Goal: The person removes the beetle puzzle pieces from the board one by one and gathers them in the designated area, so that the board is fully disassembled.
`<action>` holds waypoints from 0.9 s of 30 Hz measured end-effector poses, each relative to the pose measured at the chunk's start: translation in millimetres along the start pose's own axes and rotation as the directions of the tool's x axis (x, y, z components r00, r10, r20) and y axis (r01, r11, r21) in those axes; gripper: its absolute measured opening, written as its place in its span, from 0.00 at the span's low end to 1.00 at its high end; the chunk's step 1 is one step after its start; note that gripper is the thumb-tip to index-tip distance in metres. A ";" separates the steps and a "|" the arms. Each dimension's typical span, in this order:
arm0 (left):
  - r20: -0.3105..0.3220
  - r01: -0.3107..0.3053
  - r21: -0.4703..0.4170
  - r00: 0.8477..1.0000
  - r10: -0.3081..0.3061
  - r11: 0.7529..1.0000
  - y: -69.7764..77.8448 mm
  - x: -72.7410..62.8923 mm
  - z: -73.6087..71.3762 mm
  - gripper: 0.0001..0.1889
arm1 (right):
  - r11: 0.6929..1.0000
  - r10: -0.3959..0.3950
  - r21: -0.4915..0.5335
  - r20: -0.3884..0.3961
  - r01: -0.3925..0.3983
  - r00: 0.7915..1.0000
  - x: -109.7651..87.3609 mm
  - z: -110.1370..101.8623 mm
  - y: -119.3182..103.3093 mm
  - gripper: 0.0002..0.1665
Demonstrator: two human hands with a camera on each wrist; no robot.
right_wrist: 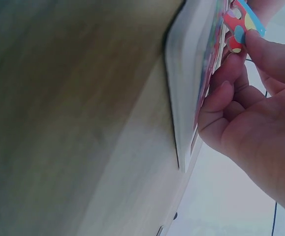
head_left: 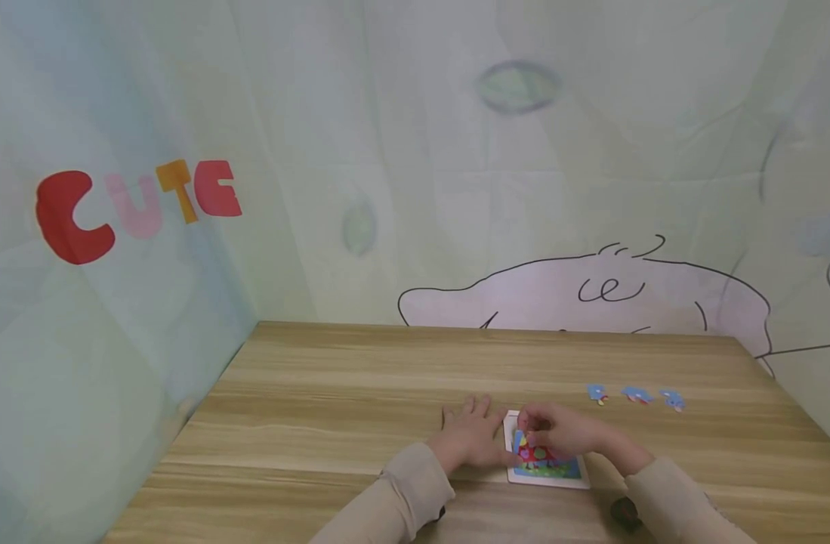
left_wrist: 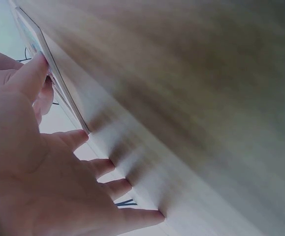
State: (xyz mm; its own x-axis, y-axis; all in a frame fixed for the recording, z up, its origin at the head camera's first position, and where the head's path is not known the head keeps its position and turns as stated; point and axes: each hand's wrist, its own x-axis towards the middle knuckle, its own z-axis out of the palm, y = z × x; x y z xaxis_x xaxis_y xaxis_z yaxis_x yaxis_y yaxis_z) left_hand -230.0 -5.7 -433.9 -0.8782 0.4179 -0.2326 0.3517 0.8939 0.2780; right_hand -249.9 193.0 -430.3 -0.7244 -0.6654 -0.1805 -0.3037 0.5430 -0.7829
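A small white-rimmed jigsaw board [head_left: 564,482] with a colourful picture lies on the table near its front. My right hand [head_left: 567,432] is over the board, pinching a red puzzle piece [right_wrist: 237,25] with coloured spots and a blue edge between thumb and fingers. Its other fingers curl close to the board's surface. My left hand [head_left: 474,440] lies to the left with fingers spread, fingertips on the wood. The left thumb [left_wrist: 33,73] rests on the board's edge. Part of the picture is hidden under the hands.
Three loose blue puzzle pieces, a left one [head_left: 596,393], a middle one [head_left: 637,394] and a right one [head_left: 674,400], lie beyond the right hand on the wooden table [head_left: 319,408]. A dark round object [head_left: 625,514] is beside the right sleeve. Printed curtains [head_left: 306,189] stand behind the table.
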 end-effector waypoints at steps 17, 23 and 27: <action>-0.004 -0.001 0.008 1.000 0.001 1.000 0.3 -0.9 -1.0 0.44 | 1.000 0.004 0.008 -0.046 -0.004 0.999 -9.0 -14.7 5.3 0.06; -0.008 -0.004 0.007 1.000 0.004 1.000 0.9 -2.3 -1.7 0.45 | 0.999 -0.024 -0.035 -0.070 0.022 0.997 -21.4 -29.3 9.5 0.06; -0.007 -0.004 0.011 1.000 0.004 1.000 1.4 -3.1 -2.4 0.44 | 0.996 -0.007 -0.090 -0.112 -0.003 0.994 -31.5 -37.5 13.9 0.06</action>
State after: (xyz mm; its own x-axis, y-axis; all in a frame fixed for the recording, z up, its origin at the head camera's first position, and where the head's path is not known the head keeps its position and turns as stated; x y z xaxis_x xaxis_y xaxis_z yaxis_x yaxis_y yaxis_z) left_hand -227.6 -6.1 -430.5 -0.8790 0.4203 -0.2252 0.3586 0.8940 0.2687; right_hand -254.5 240.7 -413.2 -0.7872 -0.6073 -0.1069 -0.3557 0.5888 -0.7258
